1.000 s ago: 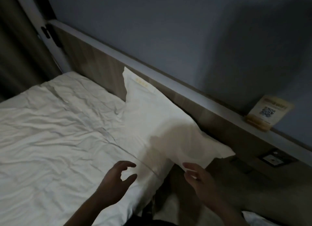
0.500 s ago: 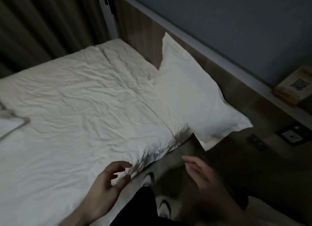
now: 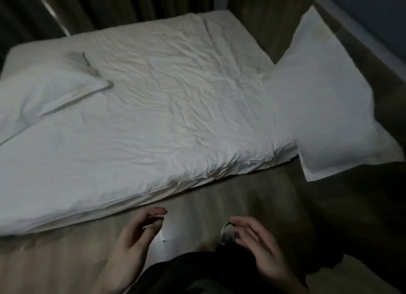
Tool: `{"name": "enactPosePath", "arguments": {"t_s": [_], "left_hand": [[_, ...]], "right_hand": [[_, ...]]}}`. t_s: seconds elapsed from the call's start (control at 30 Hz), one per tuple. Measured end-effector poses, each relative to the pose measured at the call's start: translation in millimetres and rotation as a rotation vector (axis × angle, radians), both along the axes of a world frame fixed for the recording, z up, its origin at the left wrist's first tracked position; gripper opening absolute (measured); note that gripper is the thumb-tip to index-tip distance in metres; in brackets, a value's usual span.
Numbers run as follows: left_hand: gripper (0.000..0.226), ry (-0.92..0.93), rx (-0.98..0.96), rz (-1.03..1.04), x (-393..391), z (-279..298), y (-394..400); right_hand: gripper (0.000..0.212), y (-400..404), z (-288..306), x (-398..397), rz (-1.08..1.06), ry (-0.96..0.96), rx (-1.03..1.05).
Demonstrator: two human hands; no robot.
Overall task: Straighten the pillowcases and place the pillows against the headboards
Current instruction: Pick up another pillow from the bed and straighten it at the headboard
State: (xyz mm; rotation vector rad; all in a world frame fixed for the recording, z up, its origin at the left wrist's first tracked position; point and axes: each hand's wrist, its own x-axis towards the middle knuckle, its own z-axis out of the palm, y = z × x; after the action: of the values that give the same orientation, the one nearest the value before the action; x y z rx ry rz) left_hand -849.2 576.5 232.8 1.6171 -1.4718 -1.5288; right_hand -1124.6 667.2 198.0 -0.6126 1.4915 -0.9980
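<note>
One white pillow (image 3: 325, 100) leans against the wooden headboard (image 3: 274, 30) at the right end of the bed, its lower corner hanging past the mattress edge. A second white pillow (image 3: 41, 96) lies flat at the left end of the bed, its case creased. My left hand (image 3: 136, 238) and my right hand (image 3: 261, 247) hover low over the floor in front of the bed. Their fingers are relaxed, and neither hand holds or touches anything.
A wrinkled white sheet covers the bed (image 3: 164, 109). Dark curtains (image 3: 109, 5) hang behind it. Wood floor (image 3: 55, 263) runs along the near side. My dark trouser leg and a shoe (image 3: 227, 234) show between the hands.
The view has swung left and pulled back, bringing the left pillow into sight. Both hands have drawn away from the right pillow and the bed edge, staying empty.
</note>
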Motion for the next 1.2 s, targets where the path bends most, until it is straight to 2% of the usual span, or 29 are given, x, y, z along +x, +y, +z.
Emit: {"name": "enactPosePath", "arguments": {"t_s": [0.1,0.23,0.3,0.37,0.5,0.63,0.87,1.0,1.13,1.2], "left_hand": [[0.034,0.004,0.014,0.107,63.6,-2.8,25.1],[0.035,0.008,0.052,0.193,154.9,-13.1,51.3],[0.03,0.02,0.045,0.229,199.9,-17.3,59.7],[0.016,0.034,0.031,0.255,241.0,-20.0,65.8],[0.03,0.039,0.026,0.296,316.3,-19.2,69.6],[0.025,0.043,0.009,0.345,379.7,-24.0,63.5],[0.025,0.038,-0.016,0.466,473.1,-36.3,28.9],[0.019,0.003,-0.031,0.545,545.6,-32.9,-1.0],[0.014,-0.051,-0.047,0.616,624.4,-19.5,-30.7],[0.026,-0.069,-0.058,0.656,662.8,-15.7,-44.4]], "right_hand": [[0.091,-9.5,4.0,57.7,0.061,0.005,-0.026],[0.077,-14.5,0.0,149.8,0.131,0.052,-0.046],[0.068,-15.9,-4.3,198.6,0.164,0.061,-0.049],[0.06,-19.3,-6.6,243.0,0.201,0.06,-0.054],[0.063,-25.4,1.4,314.3,0.247,0.104,-0.069],[0.022,-38.4,2.6,363.6,0.362,0.188,-0.061],[0.027,-107.6,-12.4,469.6,0.552,0.249,-0.022],[0.033,-161.0,-19.7,558.7,0.657,0.189,-0.044],[0.025,-211.1,-17.1,650.1,0.707,0.139,-0.063],[0.023,-234.5,-15.1,691.7,0.726,0.123,-0.078]]}}
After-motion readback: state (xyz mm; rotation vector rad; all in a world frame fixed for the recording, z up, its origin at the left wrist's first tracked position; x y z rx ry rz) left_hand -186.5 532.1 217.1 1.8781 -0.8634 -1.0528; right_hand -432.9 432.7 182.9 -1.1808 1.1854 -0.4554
